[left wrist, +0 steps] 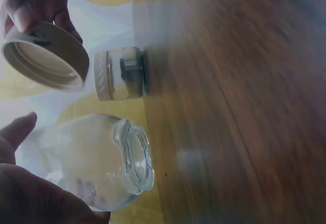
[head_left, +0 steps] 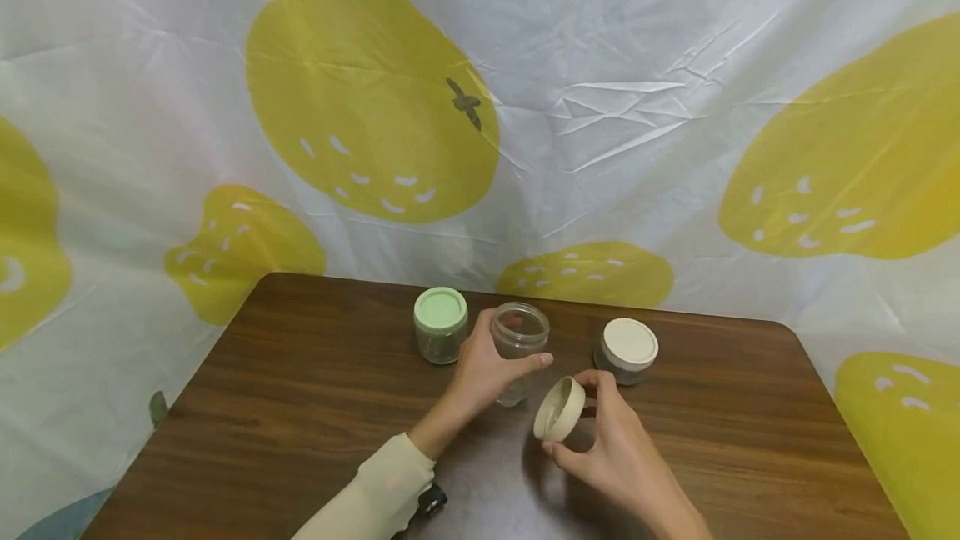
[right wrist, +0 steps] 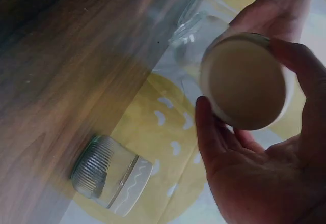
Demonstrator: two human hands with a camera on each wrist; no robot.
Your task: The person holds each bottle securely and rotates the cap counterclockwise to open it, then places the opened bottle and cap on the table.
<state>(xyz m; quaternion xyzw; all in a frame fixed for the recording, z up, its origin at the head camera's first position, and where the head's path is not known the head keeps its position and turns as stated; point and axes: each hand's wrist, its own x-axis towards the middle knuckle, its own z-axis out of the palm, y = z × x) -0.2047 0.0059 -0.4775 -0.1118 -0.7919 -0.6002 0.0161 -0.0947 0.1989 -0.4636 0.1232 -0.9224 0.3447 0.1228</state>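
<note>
A clear open-mouthed glass jar (head_left: 521, 348) is in my left hand (head_left: 476, 372), which grips it round the side, with the thumb across the front. The left wrist view shows the jar's knobbly base apart from the tabletop. My right hand (head_left: 618, 444) pinches a round beige lid (head_left: 561, 410) between thumb and fingers. The lid is tilted, its hollow underside turned toward the glass jar, and a gap separates the two. In the right wrist view the lid's flat top (right wrist: 247, 84) faces the camera and hides part of the jar.
A jar with a light green lid (head_left: 441, 311) stands left of my left hand. Beyond my right hand is a short ribbed jar with a cream lid (head_left: 630, 342). Both are on the dark wooden table (head_left: 315, 390), with a fruit-printed white cloth (head_left: 637, 148) hanging behind.
</note>
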